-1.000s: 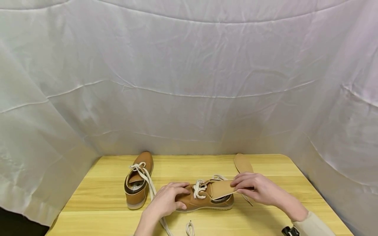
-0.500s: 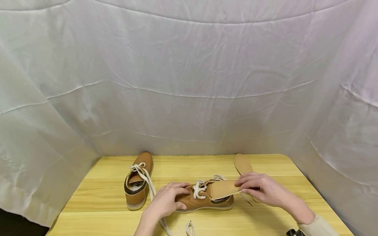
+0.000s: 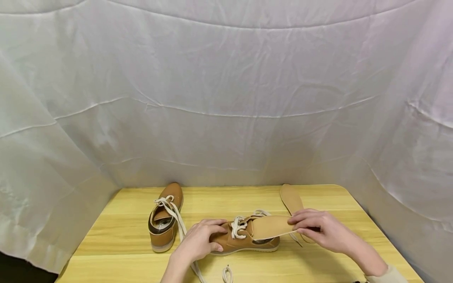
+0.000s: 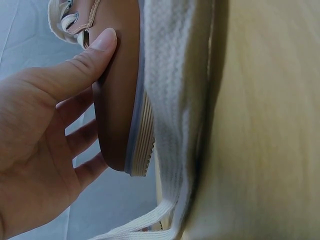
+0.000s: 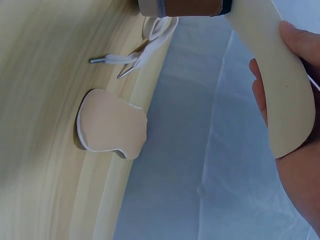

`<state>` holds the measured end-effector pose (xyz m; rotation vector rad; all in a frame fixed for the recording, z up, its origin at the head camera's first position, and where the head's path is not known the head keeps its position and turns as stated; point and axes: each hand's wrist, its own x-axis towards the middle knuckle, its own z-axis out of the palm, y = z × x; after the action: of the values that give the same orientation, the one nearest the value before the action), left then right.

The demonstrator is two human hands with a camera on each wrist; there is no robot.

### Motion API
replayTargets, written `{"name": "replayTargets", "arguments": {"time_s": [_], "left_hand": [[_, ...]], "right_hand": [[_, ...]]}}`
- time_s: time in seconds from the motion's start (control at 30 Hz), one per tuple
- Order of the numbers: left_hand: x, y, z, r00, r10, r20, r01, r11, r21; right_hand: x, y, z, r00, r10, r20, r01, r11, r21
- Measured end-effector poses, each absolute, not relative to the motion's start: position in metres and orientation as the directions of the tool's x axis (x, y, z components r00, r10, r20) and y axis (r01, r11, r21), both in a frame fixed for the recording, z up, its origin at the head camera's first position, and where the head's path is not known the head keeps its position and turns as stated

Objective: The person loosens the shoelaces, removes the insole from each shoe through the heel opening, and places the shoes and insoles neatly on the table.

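Note:
A brown lace-up shoe (image 3: 244, 244) lies sideways on the wooden table, its toe to the left. My left hand (image 3: 199, 240) grips the toe, thumb on the near side and fingers over the far side, as the left wrist view also shows. A tan insole (image 3: 273, 227) sticks out of the shoe's opening at the heel end; its front part is hidden inside. My right hand (image 3: 323, 231) pinches the insole's free end, thumb on one face and fingers on the other. In the right wrist view the pale underside of the insole (image 5: 287, 95) faces the camera.
A second brown shoe (image 3: 162, 238) stands at the left, its long cream lace (image 3: 182, 224) trailing under my left arm. Another tan insole (image 3: 291, 196) lies at the back right of the table (image 3: 230, 196). Lace ends (image 5: 145, 55) lie by the shoe's heel. A pale curtain (image 3: 226, 149) surrounds the table.
My right hand has moved right, drawing more of the insole out of the shoe's opening. The left hand and the shoe have stayed in place.

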<state>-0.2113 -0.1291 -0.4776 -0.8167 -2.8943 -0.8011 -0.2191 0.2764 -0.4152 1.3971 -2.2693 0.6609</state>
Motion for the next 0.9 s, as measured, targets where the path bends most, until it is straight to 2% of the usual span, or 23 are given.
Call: {"name": "replayTargets", "arguments": {"time_s": [0.43, 0.67, 0.9], "left_hand": [[-0.210, -0.129, -0.476, -0.862, 0.481, 0.163, 0.496, 0.730, 0.471], [-0.210, -0.129, -0.477, -0.860, 0.484, 0.163, 0.499, 0.727, 0.472], [-0.211, -0.129, -0.477, -0.860, 0.484, 0.163, 0.499, 0.726, 0.474]], "right_hand": [[-0.209, 0.290, -0.417, -0.465, -0.662, 0.587, -0.876, 0.438, -0.200], [-0.201, 0.298, -0.420, -0.528, -0.628, 0.571, -0.839, 0.489, -0.238], [-0.198, 0.303, -0.424, -0.500, -0.608, 0.617, -0.859, 0.437, -0.266]]}}
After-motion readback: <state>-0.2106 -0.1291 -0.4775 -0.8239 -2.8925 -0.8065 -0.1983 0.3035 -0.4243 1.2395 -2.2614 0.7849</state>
